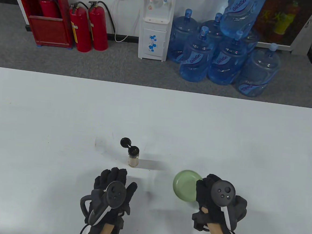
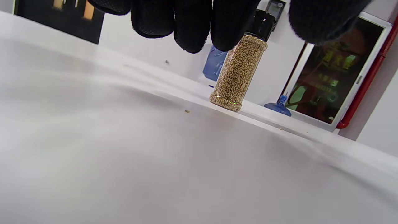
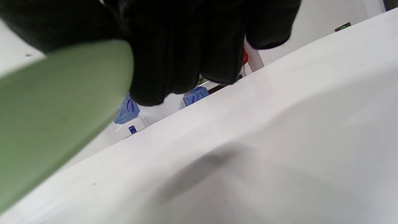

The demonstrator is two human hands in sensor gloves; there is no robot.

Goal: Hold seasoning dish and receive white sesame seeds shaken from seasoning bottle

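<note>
Already lifted, the green seasoning dish (image 1: 185, 184) sits in the right hand (image 1: 215, 201), whose fingers (image 3: 186, 53) grip its rim – it hangs clear of the white table (image 1: 64, 109). Just ahead of the left hand (image 1: 112, 186) stands the seasoning bottle (image 1: 134, 157) of sesame seeds, flip cap (image 1: 125, 142) open; that hand's fingers (image 2: 192, 25) are spread – holding nothing.
</note>
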